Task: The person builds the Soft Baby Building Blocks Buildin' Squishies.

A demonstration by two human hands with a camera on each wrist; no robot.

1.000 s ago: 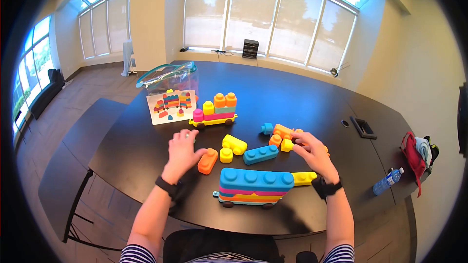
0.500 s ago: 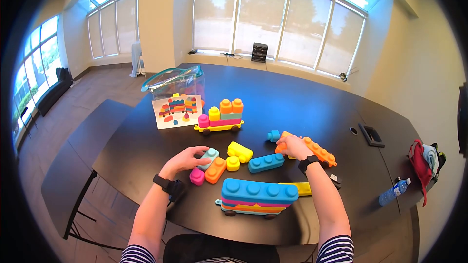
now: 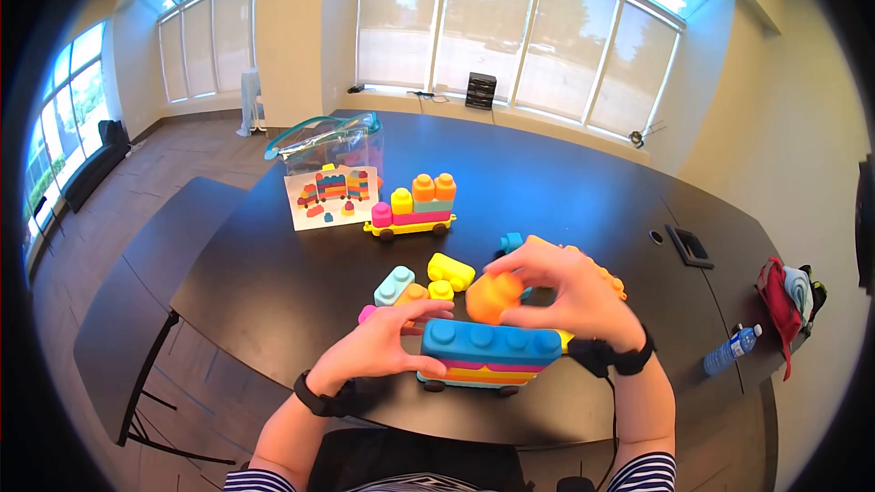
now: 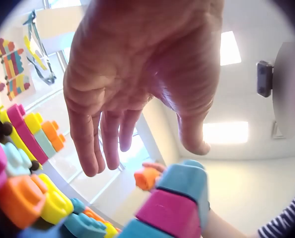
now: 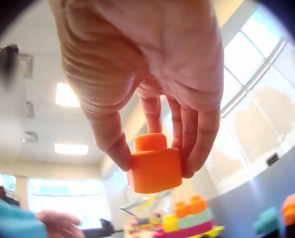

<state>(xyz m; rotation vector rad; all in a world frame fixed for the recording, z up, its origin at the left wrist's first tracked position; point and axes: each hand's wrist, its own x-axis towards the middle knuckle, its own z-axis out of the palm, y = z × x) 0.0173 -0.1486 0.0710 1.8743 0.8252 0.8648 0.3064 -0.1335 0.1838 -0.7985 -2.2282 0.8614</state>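
Gripping a single-stud orange block point(image 5: 156, 171) between thumb and fingertips, the right hand point(image 3: 576, 290) holds it in the air just above and behind the blue-topped wagon point(image 3: 492, 341); the stud faces the palm. The left hand point(image 3: 387, 346), thumb and fingers spread, grasps nothing and lies at the wagon's left end; whether it touches cannot be told. The step in hand appears to be bringing the block to the wagon. Setting it there would call for turning the stud upward, matching the block's underside to a stud on top, and pressing down while the left hand steadies the stack. The block is plain and boxy, with rounded edges and a smooth finish, slightly blurred in the head view. Beyond lie a pale blue block point(image 3: 395, 285), a yellow block point(image 3: 449, 271) and a yellow-based wagon point(image 3: 419, 218) beside a picture card point(image 3: 333, 199).
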